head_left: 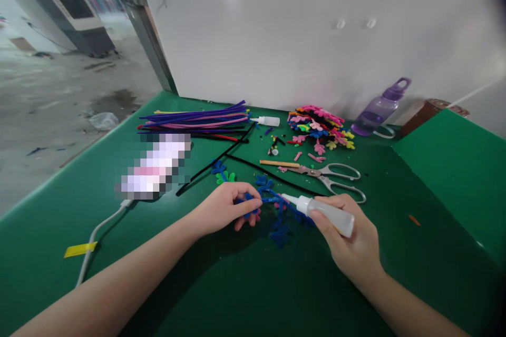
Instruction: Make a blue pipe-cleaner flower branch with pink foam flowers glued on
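Note:
Between thumb and fingers, my left hand [227, 208] pinches a blue pipe-cleaner stem [271, 200] that carries blue leaf-like loops. My right hand [353, 234] is wrapped round a clear glue bottle [334, 216], tilted so its white nozzle meets or nearly meets the stem. A blue pipe-cleaner flower [280, 236] hangs below the nozzle. Partly behind my left hand lie a green pipe-cleaner flower [225, 177] and a blue one [218, 167]. Just beyond the hands, a long black pipe cleaner [272, 172] runs across the green table.
Grey-handled scissors [316, 172] lie past my right hand beside a wooden stick [279, 164]. Farther back are a bundle of pipe cleaners [193, 119], a second glue bottle [269, 121], piled pipe-cleaner flowers [318, 126] and a purple water bottle [379, 108]. A blurred-out device with a white cable [93, 237] sits left.

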Tool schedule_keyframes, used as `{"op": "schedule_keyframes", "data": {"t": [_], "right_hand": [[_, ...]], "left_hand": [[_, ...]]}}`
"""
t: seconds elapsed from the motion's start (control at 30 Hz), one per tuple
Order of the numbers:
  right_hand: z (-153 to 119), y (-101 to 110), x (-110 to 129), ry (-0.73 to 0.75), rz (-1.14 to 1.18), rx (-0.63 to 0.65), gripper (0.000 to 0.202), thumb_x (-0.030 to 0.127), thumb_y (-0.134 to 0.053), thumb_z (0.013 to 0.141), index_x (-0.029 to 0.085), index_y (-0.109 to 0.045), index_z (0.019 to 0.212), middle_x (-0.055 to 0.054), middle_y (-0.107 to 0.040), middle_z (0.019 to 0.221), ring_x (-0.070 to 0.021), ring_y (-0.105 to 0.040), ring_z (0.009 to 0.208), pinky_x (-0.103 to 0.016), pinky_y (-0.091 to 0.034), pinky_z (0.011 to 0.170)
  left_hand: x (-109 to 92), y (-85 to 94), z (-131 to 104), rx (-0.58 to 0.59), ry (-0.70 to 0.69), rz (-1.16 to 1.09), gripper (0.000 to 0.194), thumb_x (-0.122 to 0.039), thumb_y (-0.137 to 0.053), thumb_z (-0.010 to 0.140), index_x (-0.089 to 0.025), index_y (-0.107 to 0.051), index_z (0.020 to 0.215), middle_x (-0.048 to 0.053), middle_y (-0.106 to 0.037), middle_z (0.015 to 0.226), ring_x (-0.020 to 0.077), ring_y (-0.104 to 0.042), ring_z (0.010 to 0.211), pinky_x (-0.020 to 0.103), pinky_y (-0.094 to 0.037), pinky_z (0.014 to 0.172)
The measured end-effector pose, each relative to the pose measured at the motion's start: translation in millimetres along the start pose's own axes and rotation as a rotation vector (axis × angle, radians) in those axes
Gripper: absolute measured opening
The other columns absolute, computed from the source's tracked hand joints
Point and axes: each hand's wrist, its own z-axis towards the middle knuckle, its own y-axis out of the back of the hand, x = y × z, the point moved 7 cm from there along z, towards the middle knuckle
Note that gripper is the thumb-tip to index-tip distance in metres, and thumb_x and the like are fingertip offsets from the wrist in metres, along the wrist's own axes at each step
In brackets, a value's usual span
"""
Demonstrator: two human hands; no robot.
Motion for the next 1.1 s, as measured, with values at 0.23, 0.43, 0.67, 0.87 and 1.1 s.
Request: {"op": "schedule_keyframes", "data": {"t": [0.23,0.43,0.67,0.87,1.1], "right_hand": [[-3,-4,3,0.043,0.043,0.067,0.018,0.037,-0.060,0.077,0.022,-0.059,0.088,-0.001,-0.066,0.071,-0.0114,-0.056,0.049,-0.022,-0.044,0.043],[-2,-5,3,0.058,0.026,0.088,0.018,0.037,-0.059,0.077,0.022,-0.059,0.086,0.000,-0.064,0.070,-0.0107,-0.055,0.048,-0.022,-0.045,0.043],[-2,-6,3,0.043,0.045,0.106,0.019,0.038,-0.059,0.078,0.022,-0.058,0.087,0.001,-0.065,0.069,-0.0105,-0.054,0.047,-0.022,-0.043,0.042],[-1,-7,2,0.018,0.027,0.091,0.020,0.041,-0.058,0.077,0.023,-0.059,0.086,0.001,-0.063,0.065,-0.0110,-0.053,0.045,-0.022,-0.041,0.040],[5,2,-14,-0.097,0.156,-0.055,0.019,0.036,-0.063,0.075,0.021,-0.060,0.085,0.000,-0.057,0.063,-0.0106,-0.050,0.049,-0.023,-0.040,0.043]], "left_hand": [[-1,-0.3,2,-0.004,0.002,0.027,0.025,-0.040,-0.050,0.083,-0.015,-0.054,0.083,0.001,-0.065,0.064,0.0049,-0.047,0.038,0.017,-0.035,0.040],[-1,-1.0,2,-0.005,0.004,0.027,0.025,-0.040,-0.050,0.083,-0.015,-0.054,0.083,0.000,-0.064,0.063,0.0048,-0.047,0.038,0.017,-0.035,0.040],[-3,-1.6,2,0.008,0.000,0.011,0.024,-0.039,-0.050,0.083,-0.015,-0.054,0.083,0.000,-0.064,0.064,0.0046,-0.047,0.038,0.017,-0.035,0.040],[-2,-1.3,1,0.003,0.006,-0.029,0.024,-0.039,-0.053,0.082,-0.014,-0.054,0.083,0.000,-0.064,0.062,0.0047,-0.046,0.038,0.017,-0.034,0.038],[-2,3.0,1,-0.011,-0.016,-0.166,0.025,-0.038,-0.055,0.082,-0.014,-0.055,0.082,0.000,-0.062,0.057,0.0046,-0.044,0.037,0.016,-0.033,0.037]]}}
